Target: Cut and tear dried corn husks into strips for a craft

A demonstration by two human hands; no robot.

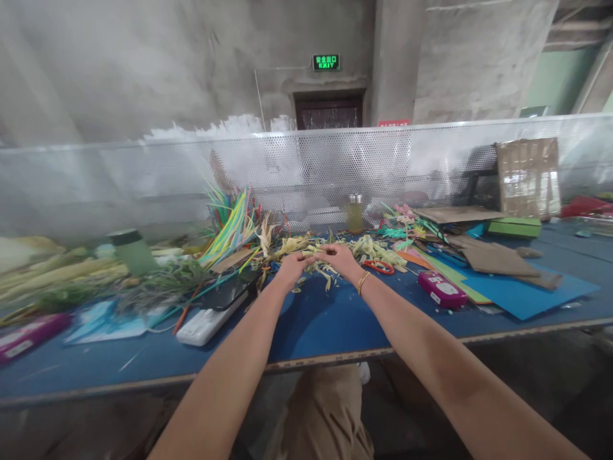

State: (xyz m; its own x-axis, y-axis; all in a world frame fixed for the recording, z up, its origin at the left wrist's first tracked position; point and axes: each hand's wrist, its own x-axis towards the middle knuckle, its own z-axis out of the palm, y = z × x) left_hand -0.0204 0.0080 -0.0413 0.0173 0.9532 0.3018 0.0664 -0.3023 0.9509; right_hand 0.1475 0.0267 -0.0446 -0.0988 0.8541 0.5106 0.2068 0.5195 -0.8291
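Both my hands reach out over the blue table (325,326) and meet at a heap of pale dried husk strips (330,249). My left hand (290,267) is closed, its fingers pinched on a strip of husk. My right hand (341,257), with a gold bracelet at the wrist, is also curled, its fingertips touching the left hand's at the same strip. Red-handled scissors (380,266) lie just right of my right hand.
A bundle of coloured straws (230,223) and a green-capped jar (131,250) stand at the left, with a white box (205,322) and black phone (227,292) nearer. A pink case (441,289), blue paper sheets (522,294) and cardboard (527,176) lie right. A perforated metal screen (306,166) backs the table.
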